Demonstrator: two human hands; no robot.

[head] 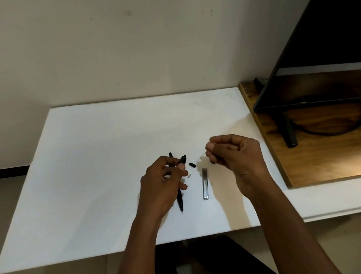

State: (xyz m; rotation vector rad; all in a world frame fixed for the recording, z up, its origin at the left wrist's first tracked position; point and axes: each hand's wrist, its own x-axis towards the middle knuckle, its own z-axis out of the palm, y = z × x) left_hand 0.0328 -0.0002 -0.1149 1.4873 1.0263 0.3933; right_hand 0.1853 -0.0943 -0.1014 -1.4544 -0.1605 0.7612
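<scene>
My left hand (pixel 165 182) grips a black mechanical pencil (pixel 180 202), tip pointing toward me and open rear end (pixel 183 158) angled up to the right. My right hand (pixel 235 155) is raised just right of it, fingers curled, thumb and forefinger pinching something thin and faint, likely a pencil lead; a small dark piece shows under its fingers. On the white sheet (pixel 102 168) between the hands lie a small black cap (pixel 192 164), a tiny white eraser piece (pixel 188 176) and a flat grey lead case (pixel 205 183).
The white sheet covers the desk's left part, against a cream wall. To the right stands a wooden board (pixel 326 158) with a black monitor (pixel 325 37), its stand foot (pixel 289 133) and a dark cable. My dark-clothed legs show under the front edge.
</scene>
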